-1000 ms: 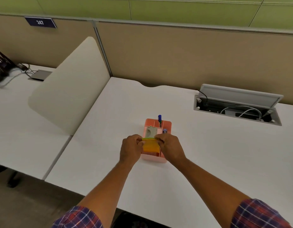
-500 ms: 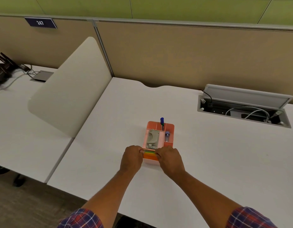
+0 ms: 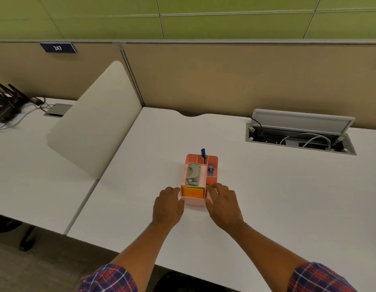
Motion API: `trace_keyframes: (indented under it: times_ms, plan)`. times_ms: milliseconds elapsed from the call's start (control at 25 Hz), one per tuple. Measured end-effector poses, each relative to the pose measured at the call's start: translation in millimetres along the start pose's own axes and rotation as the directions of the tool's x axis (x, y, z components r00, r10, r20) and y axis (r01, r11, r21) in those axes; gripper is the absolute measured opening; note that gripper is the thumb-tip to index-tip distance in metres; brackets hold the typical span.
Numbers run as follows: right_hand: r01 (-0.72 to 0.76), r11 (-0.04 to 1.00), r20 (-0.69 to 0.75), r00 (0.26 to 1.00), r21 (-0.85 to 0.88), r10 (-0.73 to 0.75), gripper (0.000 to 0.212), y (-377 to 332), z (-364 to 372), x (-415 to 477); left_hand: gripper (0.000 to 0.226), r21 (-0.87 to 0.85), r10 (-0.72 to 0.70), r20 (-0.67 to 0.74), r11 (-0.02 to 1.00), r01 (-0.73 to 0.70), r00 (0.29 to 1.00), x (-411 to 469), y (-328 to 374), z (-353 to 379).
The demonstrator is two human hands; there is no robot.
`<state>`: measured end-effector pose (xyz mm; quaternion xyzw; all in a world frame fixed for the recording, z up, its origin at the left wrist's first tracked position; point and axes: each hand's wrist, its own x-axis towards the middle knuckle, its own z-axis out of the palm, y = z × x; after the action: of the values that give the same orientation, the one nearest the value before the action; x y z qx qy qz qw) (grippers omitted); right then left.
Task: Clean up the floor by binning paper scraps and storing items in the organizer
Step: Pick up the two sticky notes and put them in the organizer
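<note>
A pink desk organizer stands on the white desk in front of me. Its near compartment holds an orange and yellow sticky-note pad. A grey hole punch lies in the middle compartment, a blue marker stands at the back, and a small blue item sits in the right slot. My left hand rests by the organizer's left front corner, fingers loose, holding nothing. My right hand is at the right front corner, fingers spread, touching the wall.
An open cable hatch with wires is set into the desk at the back right. A cream divider panel separates this desk from the left one, where a black router and cables lie. A tan partition runs behind.
Both hands pushed the sticky-note pad down into the organizer's near compartment, then let go and drew apart to the organizer's sides. The camera has tilted slightly.
</note>
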<state>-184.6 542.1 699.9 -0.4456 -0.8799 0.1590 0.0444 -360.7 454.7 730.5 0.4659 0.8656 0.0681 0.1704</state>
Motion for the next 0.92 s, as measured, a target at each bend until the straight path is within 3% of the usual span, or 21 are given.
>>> trace_keyframes:
  times_ms: [280, 640, 920]
  plan:
    - [-0.108, 0.994, -0.016, 0.994, -0.012, 0.108, 0.072, -0.3, -4.4, -109.7, 0.066, 0.085, 0.116, 0.021, 0.989, -0.117, 0.993, -87.7, -6.1, 11.2]
    - [-0.269, 0.963, -0.077, 0.961, -0.018, 0.267, 0.078, -22.5, 2.5, -308.5, 0.079, 0.070, 0.341, 0.070, 0.936, -0.346, 0.937, -236.8, -2.6, 60.4]
    - [-0.445, 0.896, -0.074, 0.894, -0.012, 0.443, 0.081, 19.8, 16.3, -450.7, 0.076, 0.067, 0.498, 0.116, 0.859, -0.507, 0.859, -334.2, 35.3, 119.4]
